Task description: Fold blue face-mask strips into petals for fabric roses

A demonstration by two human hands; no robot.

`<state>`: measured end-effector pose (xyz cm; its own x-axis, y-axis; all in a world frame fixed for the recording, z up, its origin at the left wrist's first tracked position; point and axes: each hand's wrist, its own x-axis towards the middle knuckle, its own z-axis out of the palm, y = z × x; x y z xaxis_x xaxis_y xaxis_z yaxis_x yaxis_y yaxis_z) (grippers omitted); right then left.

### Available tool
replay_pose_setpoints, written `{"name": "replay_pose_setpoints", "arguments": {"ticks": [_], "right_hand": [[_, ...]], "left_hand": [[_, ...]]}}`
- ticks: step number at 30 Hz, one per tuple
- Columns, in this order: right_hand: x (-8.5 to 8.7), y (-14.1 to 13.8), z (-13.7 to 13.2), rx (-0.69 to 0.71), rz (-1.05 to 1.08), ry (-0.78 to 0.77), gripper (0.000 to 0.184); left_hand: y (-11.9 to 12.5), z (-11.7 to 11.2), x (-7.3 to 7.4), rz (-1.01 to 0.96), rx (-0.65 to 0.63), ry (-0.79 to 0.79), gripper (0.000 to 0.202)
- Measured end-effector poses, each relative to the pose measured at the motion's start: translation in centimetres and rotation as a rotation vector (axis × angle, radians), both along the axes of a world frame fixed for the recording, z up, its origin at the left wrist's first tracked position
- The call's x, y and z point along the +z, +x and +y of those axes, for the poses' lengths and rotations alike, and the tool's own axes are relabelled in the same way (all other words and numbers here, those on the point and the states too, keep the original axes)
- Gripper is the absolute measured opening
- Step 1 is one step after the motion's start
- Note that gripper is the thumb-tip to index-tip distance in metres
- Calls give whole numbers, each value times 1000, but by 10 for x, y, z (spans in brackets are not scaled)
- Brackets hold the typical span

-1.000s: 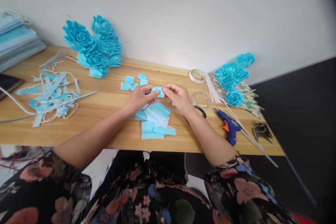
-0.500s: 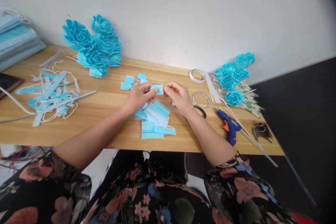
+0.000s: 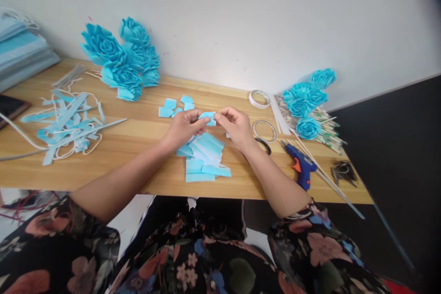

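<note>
Between my two hands is a small light-blue piece of mask fabric (image 3: 208, 115), raised a little over the table. My left hand (image 3: 186, 126) pinches its left end between thumb and forefinger. At the right end, the thumb and fingertips of my right hand (image 3: 236, 125) are closed on it. Below my hands lies a loose pile of blue and white cut mask fabric (image 3: 206, 149). Just behind my left hand rest several small pointed blue pieces (image 3: 166, 111). Black scissor handles (image 3: 263, 145) show partly from behind my right wrist.
A blue glue gun (image 3: 300, 163), tape rolls (image 3: 259, 99) and thin sticks (image 3: 330, 177) lie to the right. Blue fabric roses stand at the back left (image 3: 120, 59) and right (image 3: 305, 98). Strips and ear loops (image 3: 69, 124) are heaped at left, near stacked masks (image 3: 24, 50).
The right fingertips have shifted slightly over the fabric piece, and its right end now looks folded or bent. My left hand keeps its pinch almost in place.
</note>
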<state>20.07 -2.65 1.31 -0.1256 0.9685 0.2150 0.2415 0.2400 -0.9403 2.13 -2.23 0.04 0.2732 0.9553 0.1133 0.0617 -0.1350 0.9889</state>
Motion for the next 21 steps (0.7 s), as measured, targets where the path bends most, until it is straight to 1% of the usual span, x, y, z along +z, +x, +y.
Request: {"name": "replay_pose_setpoints", "arguments": {"ticks": [4, 8, 10, 13, 16, 21], "right_hand": [[0, 0, 0, 15, 89, -22, 24], [-1, 1, 0, 78, 155, -114, 43], [-4, 0, 2, 121, 146, -143, 46], [-10, 0, 4, 148, 146, -143, 44], [-14, -1, 6, 137, 174, -141, 40], [-12, -3, 5, 121, 188, -150, 35]], "left_hand": [[0, 1, 0, -55, 9, -21, 24], [0, 2, 1, -115, 44, -23, 25], [0, 2, 0, -118, 46, -7, 26], [0, 3, 0, -115, 52, -5, 26], [1, 2, -1, -103, 59, -16, 25], [1, 2, -2, -91, 52, -26, 25]]}}
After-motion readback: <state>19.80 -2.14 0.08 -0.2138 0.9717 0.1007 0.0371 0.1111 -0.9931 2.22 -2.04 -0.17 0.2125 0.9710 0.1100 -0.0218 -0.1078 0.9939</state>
